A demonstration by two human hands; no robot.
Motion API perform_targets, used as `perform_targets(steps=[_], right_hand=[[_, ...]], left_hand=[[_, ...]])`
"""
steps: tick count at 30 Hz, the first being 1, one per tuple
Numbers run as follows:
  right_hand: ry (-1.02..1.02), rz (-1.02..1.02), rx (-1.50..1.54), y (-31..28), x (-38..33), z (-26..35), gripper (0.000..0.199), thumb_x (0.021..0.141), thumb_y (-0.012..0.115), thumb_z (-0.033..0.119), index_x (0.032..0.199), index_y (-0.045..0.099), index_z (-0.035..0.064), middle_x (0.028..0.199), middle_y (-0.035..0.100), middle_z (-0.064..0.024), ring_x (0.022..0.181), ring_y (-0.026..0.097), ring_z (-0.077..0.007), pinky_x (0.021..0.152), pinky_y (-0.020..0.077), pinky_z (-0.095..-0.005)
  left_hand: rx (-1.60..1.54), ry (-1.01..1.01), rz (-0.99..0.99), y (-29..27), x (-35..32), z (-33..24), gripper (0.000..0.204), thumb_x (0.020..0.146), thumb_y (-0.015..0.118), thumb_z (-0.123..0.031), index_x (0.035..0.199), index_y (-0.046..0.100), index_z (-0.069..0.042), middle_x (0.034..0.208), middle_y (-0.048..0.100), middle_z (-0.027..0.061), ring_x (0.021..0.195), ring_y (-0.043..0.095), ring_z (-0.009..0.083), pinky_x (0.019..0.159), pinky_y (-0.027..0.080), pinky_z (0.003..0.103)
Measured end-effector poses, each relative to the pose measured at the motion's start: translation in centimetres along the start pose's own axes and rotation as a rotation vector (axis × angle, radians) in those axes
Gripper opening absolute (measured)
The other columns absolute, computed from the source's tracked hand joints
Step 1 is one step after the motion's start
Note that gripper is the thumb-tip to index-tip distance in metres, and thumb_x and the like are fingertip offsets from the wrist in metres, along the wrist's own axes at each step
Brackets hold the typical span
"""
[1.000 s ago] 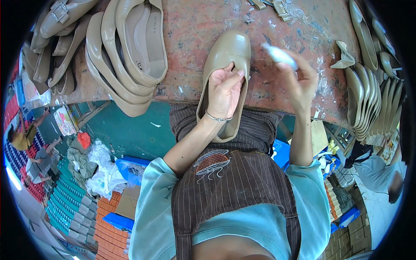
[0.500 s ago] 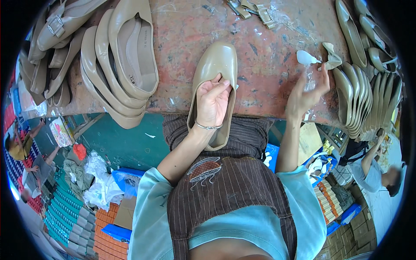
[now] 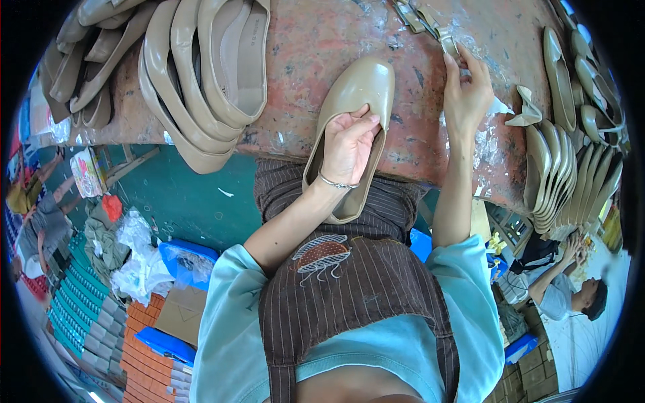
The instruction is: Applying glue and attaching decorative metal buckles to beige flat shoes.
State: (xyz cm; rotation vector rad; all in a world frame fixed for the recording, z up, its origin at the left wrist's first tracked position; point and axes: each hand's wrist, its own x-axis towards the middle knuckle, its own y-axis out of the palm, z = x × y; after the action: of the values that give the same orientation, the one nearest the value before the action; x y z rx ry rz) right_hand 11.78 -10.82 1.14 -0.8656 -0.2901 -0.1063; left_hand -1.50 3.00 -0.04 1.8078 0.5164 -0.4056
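A shiny beige square-toed shoe (image 3: 359, 84) rests toe-forward at the table's near edge, its heel over my lap. My left hand (image 3: 346, 151) is inside its opening, thumb and fingers closed on the front rim. My right hand (image 3: 468, 101) reaches to the far side, thumb and index finger at the end of a small beige bow trim with a buckle (image 3: 446, 40). More such trims (image 3: 410, 17) lie beside it. Behind my right hand a white bottle (image 3: 498, 106) is partly hidden. A curled beige strip (image 3: 526, 107) lies to its right.
Nested beige shoes (image 3: 195, 80) stand at the left, with buckled ones (image 3: 94, 60) farther out. More shoes (image 3: 551, 168) line the right side of the worn red-brown table (image 3: 302, 40). A co-worker (image 3: 561, 292) sits at the far right. Blue crates (image 3: 185, 262) stand behind me.
My right hand has moved forward and left, from near the white bottle and curled strip to the bow trim. The whole view has shifted slightly. My left hand keeps hold of the shoe.
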Motion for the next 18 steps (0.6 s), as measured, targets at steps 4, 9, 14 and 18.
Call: perform_targets(steps=[4,9,14,18], right_hand=[[-0.206,0.211,0.204,-2.1,-3.4,4.8,0.029,0.078,0.068,0.004,0.108,0.066,0.0050,0.092,0.060,-0.0109,0.082,0.059,-0.0219,0.071,0.0480,-0.0305],[-0.229,0.365,0.206,-1.4,-5.2,6.4,0.035,0.075,0.069,0.000,0.109,0.066,0.0048,0.098,0.057,-0.0103,0.081,0.059,-0.0221,0.070,0.0487,-0.0301],[-0.277,0.374,0.177,-1.2,-5.2,6.5,0.034,0.075,0.068,-0.001,0.108,0.066,0.0053,0.097,0.056,-0.0110,0.080,0.059,-0.0221,0.067,0.0490,-0.0298],[-0.291,0.375,0.157,-1.1,-5.0,6.5,0.035,0.074,0.069,-0.001,0.109,0.066,0.0057,0.096,0.056,-0.0110,0.080,0.058,-0.0220,0.067,0.0491,-0.0300]], left_hand=[[0.000,-0.011,0.014,-0.5,-0.3,0.0,0.017,0.082,0.057,0.009,0.099,0.059,0.004,0.102,0.062,0.0129,0.094,0.061,0.0173,0.088,0.048,0.031],[0.018,-0.015,0.018,-0.2,-0.1,0.2,0.021,0.084,0.055,0.006,0.104,0.057,0.005,0.105,0.061,0.0134,0.095,0.059,0.0162,0.088,0.047,0.031],[0.065,-0.005,0.055,0.2,-0.3,0.0,0.032,0.085,0.049,0.006,0.117,0.050,0.010,0.122,0.055,0.0174,0.114,0.052,0.0232,0.101,0.039,0.038],[0.073,-0.032,0.056,0.5,-0.1,-0.2,0.035,0.086,0.048,0.006,0.120,0.048,0.010,0.124,0.054,0.0177,0.117,0.050,0.0238,0.102,0.038,0.038]])
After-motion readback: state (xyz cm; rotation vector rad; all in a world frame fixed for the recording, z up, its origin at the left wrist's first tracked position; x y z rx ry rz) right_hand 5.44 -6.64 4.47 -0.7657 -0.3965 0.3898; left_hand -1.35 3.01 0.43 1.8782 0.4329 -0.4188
